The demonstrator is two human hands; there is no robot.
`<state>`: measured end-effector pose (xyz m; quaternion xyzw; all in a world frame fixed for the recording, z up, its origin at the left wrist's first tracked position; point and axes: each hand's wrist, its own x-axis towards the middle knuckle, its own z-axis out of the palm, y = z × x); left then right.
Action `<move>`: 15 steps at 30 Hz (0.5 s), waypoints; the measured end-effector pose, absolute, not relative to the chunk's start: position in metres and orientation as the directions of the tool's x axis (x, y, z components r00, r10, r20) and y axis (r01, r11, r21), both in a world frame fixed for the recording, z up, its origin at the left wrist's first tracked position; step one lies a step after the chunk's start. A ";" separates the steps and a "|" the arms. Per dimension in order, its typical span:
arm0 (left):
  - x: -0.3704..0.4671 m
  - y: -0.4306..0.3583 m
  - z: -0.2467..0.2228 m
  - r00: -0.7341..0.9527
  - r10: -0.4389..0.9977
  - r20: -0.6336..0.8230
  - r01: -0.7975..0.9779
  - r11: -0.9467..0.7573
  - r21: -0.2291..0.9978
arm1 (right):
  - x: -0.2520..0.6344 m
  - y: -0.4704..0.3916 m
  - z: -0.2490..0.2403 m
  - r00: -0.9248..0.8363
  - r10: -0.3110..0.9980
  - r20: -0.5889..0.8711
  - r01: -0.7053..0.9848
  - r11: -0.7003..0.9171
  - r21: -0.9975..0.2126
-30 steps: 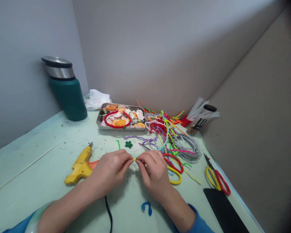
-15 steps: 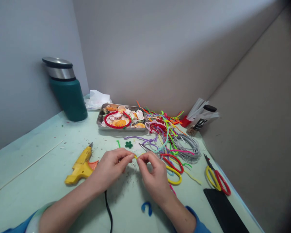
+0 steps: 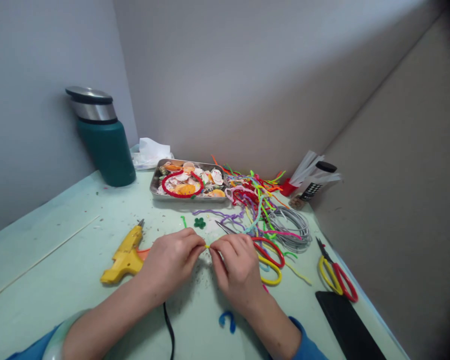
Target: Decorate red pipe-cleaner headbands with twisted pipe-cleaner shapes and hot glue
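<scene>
Between my two hands is a short piece of yellow pipe cleaner [image 3: 207, 246], mostly hidden by the fingers. My left hand [image 3: 174, 257] pinches one end of it and my right hand [image 3: 238, 267] pinches the other, the fingertips almost touching. Just beyond the hands lies a small green pipe-cleaner flower [image 3: 199, 223], with a short light-green piece [image 3: 183, 221] to its left. A curled blue piece [image 3: 227, 321] rests on the table below my right hand. Scissors [image 3: 268, 274] with red and yellow handles lie partly behind my right hand.
A yellow hot glue gun [image 3: 123, 257] lies left of my hands, its black cord [image 3: 168, 325] running toward me. Behind are a metal tray [image 3: 189, 199] of shells, tangled pipe cleaners [image 3: 247, 197] and coiled grey wire [image 3: 294, 230]. A green bottle [image 3: 107, 152] stands left; more scissors [image 3: 335, 274] lie right.
My right hand has turned slightly, its fingers now more level and closed over the yellow piece. Both hands still hold it in nearly the same place.
</scene>
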<state>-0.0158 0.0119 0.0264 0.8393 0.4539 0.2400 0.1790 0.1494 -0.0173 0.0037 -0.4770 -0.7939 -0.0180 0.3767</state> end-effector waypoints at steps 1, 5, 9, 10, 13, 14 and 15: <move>-0.016 0.013 0.027 0.467 0.852 0.236 0.662 -0.514 0.546 | 0.149 -0.017 0.004 -0.227 0.756 0.614 0.756 0.535 -0.379; -0.016 0.016 0.032 0.405 0.901 0.159 0.572 -0.385 0.725 | 0.147 -0.018 0.005 -0.065 0.841 0.536 0.626 0.453 -0.634; -0.012 0.015 0.035 0.322 0.946 0.025 0.439 -0.172 0.882 | 0.140 -0.020 0.006 0.042 0.934 0.356 0.375 0.315 -0.872; -0.011 0.015 0.034 0.313 0.950 -0.006 0.388 -0.122 0.914 | 0.138 -0.020 0.005 0.053 0.955 0.291 0.290 0.264 -0.920; -0.007 0.013 0.034 0.322 0.944 -0.072 0.220 -0.001 0.976 | 0.133 -0.021 0.004 0.033 0.993 0.115 0.046 0.113 -0.993; -0.006 0.012 0.034 0.328 0.941 -0.083 0.177 0.025 0.984 | 0.132 -0.020 0.004 0.022 0.996 0.084 -0.004 0.084 -0.996; -0.006 0.013 0.034 0.334 0.938 -0.094 0.153 0.044 0.987 | 0.132 -0.020 0.004 0.017 0.997 0.069 -0.025 0.070 -0.997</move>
